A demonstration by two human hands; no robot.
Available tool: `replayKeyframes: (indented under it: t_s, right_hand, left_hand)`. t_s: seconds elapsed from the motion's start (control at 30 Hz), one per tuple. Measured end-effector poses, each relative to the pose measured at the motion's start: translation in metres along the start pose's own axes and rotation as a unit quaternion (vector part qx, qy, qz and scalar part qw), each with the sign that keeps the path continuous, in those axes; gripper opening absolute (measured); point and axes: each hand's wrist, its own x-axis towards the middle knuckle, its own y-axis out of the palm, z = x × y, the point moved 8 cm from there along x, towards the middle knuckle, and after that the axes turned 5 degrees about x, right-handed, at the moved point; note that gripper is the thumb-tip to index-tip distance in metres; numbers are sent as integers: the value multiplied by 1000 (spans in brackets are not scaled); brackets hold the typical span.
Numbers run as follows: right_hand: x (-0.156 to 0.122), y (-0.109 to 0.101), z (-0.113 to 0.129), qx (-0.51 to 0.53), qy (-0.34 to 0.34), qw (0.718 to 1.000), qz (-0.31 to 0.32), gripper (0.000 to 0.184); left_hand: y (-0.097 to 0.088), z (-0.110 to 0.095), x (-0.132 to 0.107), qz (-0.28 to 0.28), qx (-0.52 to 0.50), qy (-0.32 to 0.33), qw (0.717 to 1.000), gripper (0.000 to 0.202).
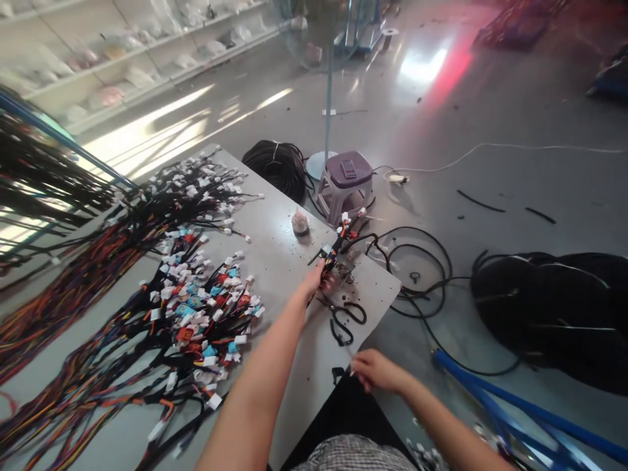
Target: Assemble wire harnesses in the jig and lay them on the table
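Observation:
My left hand (316,275) reaches across the grey table (275,261) and is closed on a wire harness (343,239) with black, red and orange leads and white connectors, near the table's far right corner. The harness lies over a small metal fixture (343,269). Black-handled scissors (346,320) lie just in front of that hand. My right hand (375,371) hovers at the table's near right edge, fingers curled in a pinch; what it holds is too small to make out.
Piles of wire harnesses (196,307) with white, blue and red connectors cover the table's left side. A small round container (299,223) stands near the far edge. A purple stool (344,183), black cable coils (277,167), a fan stand and blue bars (515,405) surround the table.

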Motion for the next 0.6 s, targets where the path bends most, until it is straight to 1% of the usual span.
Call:
replayKeyframes:
  t_s: [0.03, 0.07, 0.1, 0.13, 0.17, 0.2, 0.23, 0.27, 0.3, 0.33, 0.37, 0.4, 0.43, 0.47, 0.5, 0.53, 0.6]
  right_hand:
    - [8, 19, -7, -19, 12, 1000, -14, 22]
    - [16, 34, -8, -51, 19, 998, -35, 22]
    - [25, 43, -4, -95, 19, 993, -66, 23]
    - [31, 46, 5, -144, 14, 985, -98, 24]
    - [36, 42, 18, -186, 5, 974, -127, 25]
    - [38, 31, 34, -214, -8, 965, -150, 24]
    - [38, 13, 53, -219, -29, 959, -176, 23]
    - [34, -11, 76, -199, -60, 955, -210, 22]
    - [29, -40, 100, -159, -100, 950, -251, 23]
    - [20, -74, 129, -109, -156, 928, -319, 27]
    - [11, -107, 156, -55, -204, 898, -386, 32]
    - [6, -134, 181, -15, -235, 871, -431, 35]
    - [7, -154, 205, 13, -249, 853, -459, 35]
    - [13, -168, 226, 47, -247, 846, -470, 33]
    - [25, -177, 240, 111, -230, 847, -466, 29]
    - [40, -179, 251, 180, -204, 853, -446, 24]
    - [67, -172, 261, 307, -150, 857, -385, 14]
  left_hand:
    - [2, 2, 3, 14, -30, -21, 999, 75]
    - [3, 4, 5, 29, -47, -28, 998, 76]
    - [4, 5, 5, 34, -55, -30, 997, 78]
    - [3, 7, 5, 32, -57, -32, 997, 80]
    - [2, 9, 5, 24, -56, -35, 998, 82]
    - [1, 10, 5, 11, -52, -38, 998, 83]
    - [0, 12, 4, -3, -47, -40, 998, 83]
    - [-1, 12, 4, -16, -44, -39, 998, 82]
    - [-1, 12, 5, -27, -45, -38, 998, 81]
    - [-1, 13, 5, -37, -49, -37, 997, 80]
    - [-1, 13, 5, -44, -54, -35, 997, 79]
    - [-1, 13, 6, -48, -60, -34, 996, 78]
    - [-1, 14, 6, -51, -67, -32, 996, 77]
    - [0, 15, 8, -49, -72, -29, 996, 76]
    - [1, 16, 9, -47, -77, -20, 996, 74]
    - [2, 16, 10, -47, -82, -6, 996, 73]
    - [1, 14, 13, -54, -93, 33, 994, 73]
